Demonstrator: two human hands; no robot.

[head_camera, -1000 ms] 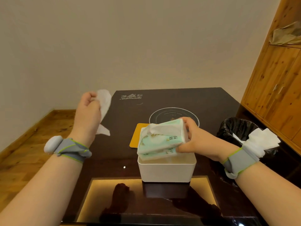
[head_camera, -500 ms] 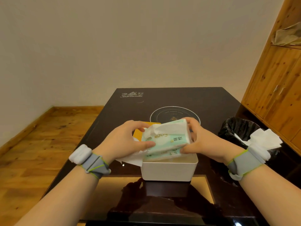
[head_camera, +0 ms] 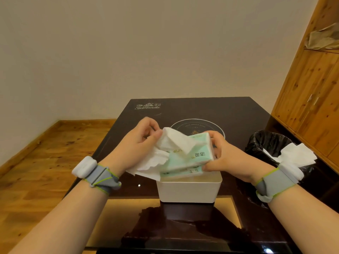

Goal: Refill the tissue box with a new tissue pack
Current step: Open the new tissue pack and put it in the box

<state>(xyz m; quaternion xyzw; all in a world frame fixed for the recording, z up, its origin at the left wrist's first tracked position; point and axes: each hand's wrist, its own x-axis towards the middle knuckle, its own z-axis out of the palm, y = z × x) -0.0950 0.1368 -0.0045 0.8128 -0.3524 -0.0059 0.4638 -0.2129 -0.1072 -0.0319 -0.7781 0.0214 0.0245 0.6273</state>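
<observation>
While the tissue pack [head_camera: 190, 158] is held tilted just above the open tissue box [head_camera: 189, 189], its right end sits higher than its left end, and its lower edge is over the opening of the box. The pack is pale green with printed characters on its side, and I cannot tell if it touches the rim. A white tissue [head_camera: 176, 142] stands out from the top of the pack, at about 10 o'clock from the pack's middle. The left hand [head_camera: 137, 143] pinches this tissue between thumb and fingers, and more loose white tissue [head_camera: 152, 165] hangs under this hand, down to the left edge of the box. The right hand [head_camera: 229, 156] is closed on the right end of the pack, thumb below and fingers behind it. Both wrists carry a grey band with a white block. The box is white, without lid, and stands on the dark glossy worktop [head_camera: 238, 114]. At 12 o'clock from the box a round ring mark [head_camera: 216, 125] is set in the worktop, and further at 11 o'clock a white logo [head_camera: 148, 105] is printed. At 3 o'clock, beside the worktop, a bin with a black bag [head_camera: 264, 143] holds white tissues [head_camera: 297, 154]. Behind it a wooden cabinet [head_camera: 311, 85] stands at the right.
</observation>
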